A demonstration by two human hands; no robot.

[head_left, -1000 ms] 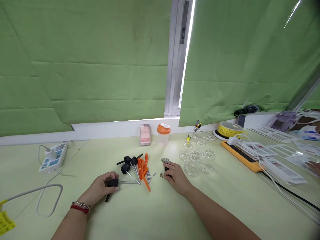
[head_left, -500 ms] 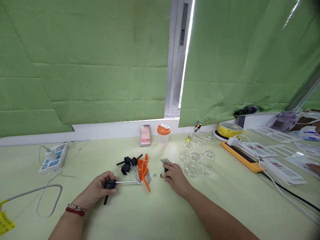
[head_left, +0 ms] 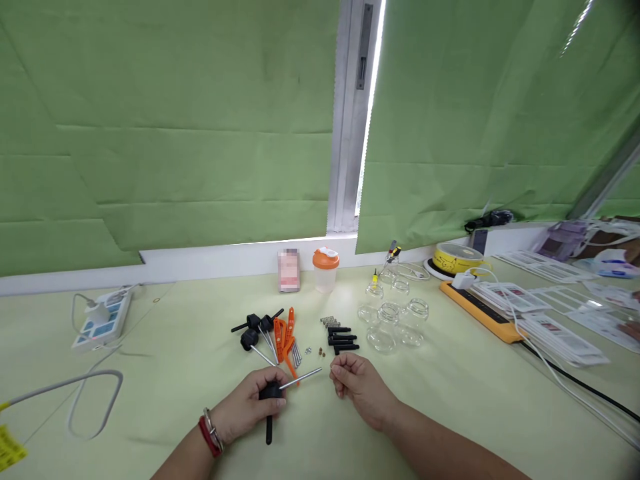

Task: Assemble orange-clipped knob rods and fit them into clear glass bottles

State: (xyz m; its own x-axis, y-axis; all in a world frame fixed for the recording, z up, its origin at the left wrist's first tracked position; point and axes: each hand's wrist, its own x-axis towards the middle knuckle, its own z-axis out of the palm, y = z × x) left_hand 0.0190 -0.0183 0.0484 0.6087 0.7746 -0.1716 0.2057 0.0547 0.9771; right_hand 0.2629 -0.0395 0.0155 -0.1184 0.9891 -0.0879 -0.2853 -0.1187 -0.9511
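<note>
My left hand (head_left: pixel 247 405) grips a black pump head (head_left: pixel 271 392) by its body; a thin metal tube points right from it and a black stem hangs below. Just beyond the tube's tip, the fingers of my right hand (head_left: pixel 364 392) are pinched together; whatever lies between them is too small to make out. Above that hand lie several black nozzle-like pieces (head_left: pixel 343 339) and metal springs (head_left: pixel 329 321). Small brown bits (head_left: pixel 321 353) and tiny clear bits (head_left: pixel 308 351) sit nearby. Orange levers (head_left: pixel 285 333), metal pins (head_left: pixel 297 355) and more black pump heads (head_left: pixel 253 323) are piled left of them.
Several clear glass bottles (head_left: pixel 383 337) stand and lie at right, with screwdrivers (head_left: pixel 393 252) behind. An orange-lidded cup (head_left: pixel 325 270) is by the wall. Power strips (head_left: pixel 103 321) and cables flank both sides. A co-worker's hand (head_left: pixel 631 328) shows at the far right edge.
My left hand has moved right with the pump head, its tube now angled up. My right hand has come off the black pieces, down toward me, fingers now pinched; the pieces are uncovered.
</note>
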